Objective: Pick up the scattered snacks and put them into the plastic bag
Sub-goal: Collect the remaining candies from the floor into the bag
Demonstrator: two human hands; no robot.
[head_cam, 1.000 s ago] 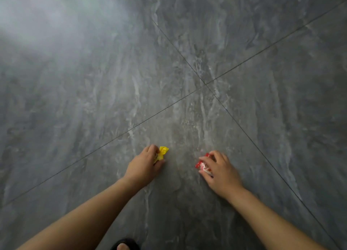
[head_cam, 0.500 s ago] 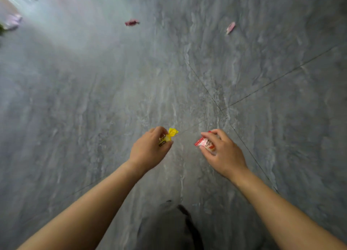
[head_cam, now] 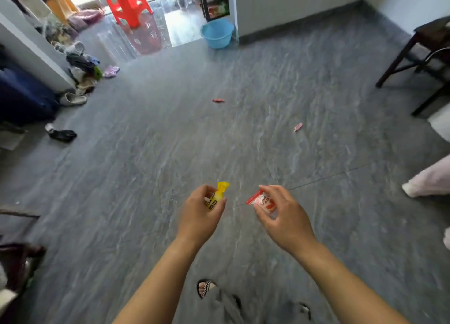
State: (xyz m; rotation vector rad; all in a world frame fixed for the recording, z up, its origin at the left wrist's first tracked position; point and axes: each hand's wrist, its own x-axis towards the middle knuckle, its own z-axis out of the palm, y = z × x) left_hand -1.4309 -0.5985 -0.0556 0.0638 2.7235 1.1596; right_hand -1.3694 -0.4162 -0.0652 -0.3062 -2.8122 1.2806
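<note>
Four snacks in view: two held, two on floor [head_cam: 146,177]. Left hand [head_cam: 198,216]: grip curled round yellow snack [head_cam: 218,194]. Right hand [head_cam: 285,216]: grip pinches red-white snack [head_cam: 261,200]. Red snack [head_cam: 218,100] lies at 12 o'clock from hands, pink snack [head_cam: 298,127] at 1 o'clock, well apart. Open floor lies between hands and both. One blue basin [head_cam: 217,32] far off at 12 o'clock, one red stool [head_cam: 126,2] at 11, one dark chair [head_cam: 433,31] at 2, pale shoe [head_cam: 73,99] at 10.
</note>
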